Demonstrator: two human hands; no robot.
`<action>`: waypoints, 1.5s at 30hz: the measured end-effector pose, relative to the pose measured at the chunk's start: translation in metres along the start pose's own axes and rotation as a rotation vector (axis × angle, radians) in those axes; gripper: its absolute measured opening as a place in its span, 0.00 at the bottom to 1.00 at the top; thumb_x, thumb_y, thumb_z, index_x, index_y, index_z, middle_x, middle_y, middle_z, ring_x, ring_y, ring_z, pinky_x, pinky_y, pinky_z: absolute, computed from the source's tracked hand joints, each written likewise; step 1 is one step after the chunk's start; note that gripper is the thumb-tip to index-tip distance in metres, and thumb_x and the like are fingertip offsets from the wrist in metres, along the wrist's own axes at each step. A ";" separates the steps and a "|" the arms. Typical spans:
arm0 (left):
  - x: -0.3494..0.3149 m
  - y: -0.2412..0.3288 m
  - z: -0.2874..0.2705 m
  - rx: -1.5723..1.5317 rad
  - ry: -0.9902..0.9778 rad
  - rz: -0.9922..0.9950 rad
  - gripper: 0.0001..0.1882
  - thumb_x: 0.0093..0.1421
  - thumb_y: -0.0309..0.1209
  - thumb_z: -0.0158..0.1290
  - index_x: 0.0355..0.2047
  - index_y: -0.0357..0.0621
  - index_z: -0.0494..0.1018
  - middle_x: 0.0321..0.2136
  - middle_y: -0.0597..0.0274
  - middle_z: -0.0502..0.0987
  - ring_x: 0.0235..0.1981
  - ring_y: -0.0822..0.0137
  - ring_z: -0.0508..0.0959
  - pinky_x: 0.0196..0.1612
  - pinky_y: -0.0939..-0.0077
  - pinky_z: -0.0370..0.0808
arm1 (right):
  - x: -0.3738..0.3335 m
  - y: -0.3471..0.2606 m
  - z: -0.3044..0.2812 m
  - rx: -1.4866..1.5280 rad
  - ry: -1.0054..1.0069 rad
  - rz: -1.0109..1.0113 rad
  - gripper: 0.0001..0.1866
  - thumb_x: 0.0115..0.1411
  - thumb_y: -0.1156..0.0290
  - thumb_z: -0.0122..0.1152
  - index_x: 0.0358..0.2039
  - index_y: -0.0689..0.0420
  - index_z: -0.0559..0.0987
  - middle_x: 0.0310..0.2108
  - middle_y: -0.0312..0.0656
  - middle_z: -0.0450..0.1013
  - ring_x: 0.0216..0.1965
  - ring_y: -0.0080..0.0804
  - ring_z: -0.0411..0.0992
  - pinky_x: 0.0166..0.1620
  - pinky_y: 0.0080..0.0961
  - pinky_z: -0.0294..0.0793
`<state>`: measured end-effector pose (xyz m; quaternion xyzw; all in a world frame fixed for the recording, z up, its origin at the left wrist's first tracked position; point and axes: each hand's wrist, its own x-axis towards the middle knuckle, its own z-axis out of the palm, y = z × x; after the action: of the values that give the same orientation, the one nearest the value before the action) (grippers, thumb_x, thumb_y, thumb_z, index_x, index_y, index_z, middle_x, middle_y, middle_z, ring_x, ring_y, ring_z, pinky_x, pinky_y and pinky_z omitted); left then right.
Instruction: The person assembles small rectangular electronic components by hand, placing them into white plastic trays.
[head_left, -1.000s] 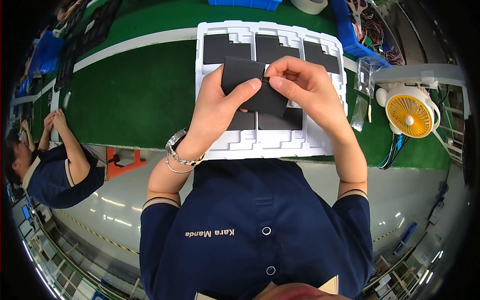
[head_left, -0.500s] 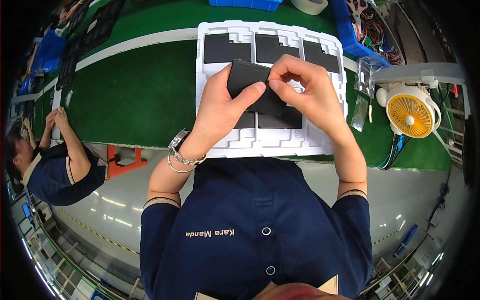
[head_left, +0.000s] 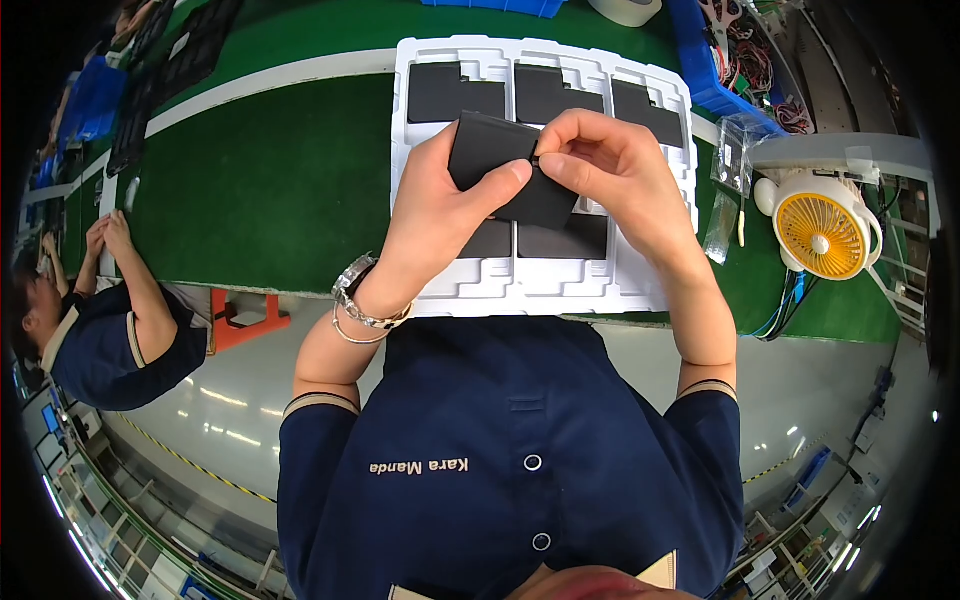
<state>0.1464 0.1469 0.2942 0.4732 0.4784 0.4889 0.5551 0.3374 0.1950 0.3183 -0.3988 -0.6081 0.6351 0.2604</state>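
Hands both engaged: your left hand [head_left: 435,203] grips a flat black piece [head_left: 490,148] above the white tray [head_left: 638,284]; your right hand [head_left: 625,185] pinches its edge, so work on it appears unfinished. Five similar pieces [head_left: 452,95] show in the tray; whether done, cannot tell.

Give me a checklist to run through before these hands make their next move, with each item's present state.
1. Left hand gripping the held black piece: ok.
2. Right hand at that piece's edge, thumb and fingertip together: ok.
3. What the right fingertips pinch: cannot tell, too small.
4. White tray under the hands, on the green table: ok.
5. Far row filled: ok, three flat black pieces.
6. Near row filled: cannot tell, partly hidden by hands and held piece.
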 end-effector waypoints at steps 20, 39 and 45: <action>-0.002 0.002 -0.008 -0.194 -0.053 -0.159 0.14 0.63 0.33 0.54 0.44 0.37 0.72 0.35 0.65 0.78 0.32 0.79 0.76 0.32 0.83 0.75 | -0.014 -0.005 -0.007 -0.155 -0.063 -0.090 0.10 0.59 0.71 0.61 0.40 0.61 0.75 0.27 0.35 0.74 0.29 0.17 0.66 0.34 0.18 0.67; -0.038 -0.053 -0.053 0.582 0.315 -0.035 0.26 0.61 0.29 0.53 0.61 0.40 0.66 0.60 0.53 0.67 0.62 0.56 0.65 0.63 0.63 0.62 | -0.111 0.079 -0.022 -1.036 0.902 -0.094 0.21 0.52 0.75 0.68 0.48 0.56 0.75 0.43 0.46 0.67 0.43 0.43 0.65 0.47 0.36 0.65; -0.036 -0.044 -0.050 0.855 0.326 0.181 0.23 0.61 0.28 0.53 0.58 0.40 0.70 0.61 0.57 0.68 0.62 0.58 0.65 0.63 0.66 0.62 | -0.106 0.082 -0.024 -1.112 0.950 -0.065 0.27 0.52 0.74 0.68 0.53 0.60 0.71 0.51 0.49 0.67 0.52 0.48 0.65 0.53 0.40 0.65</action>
<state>0.0984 0.1105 0.2487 0.6163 0.6749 0.3622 0.1829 0.4275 0.1122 0.2594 -0.6863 -0.6736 -0.0171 0.2738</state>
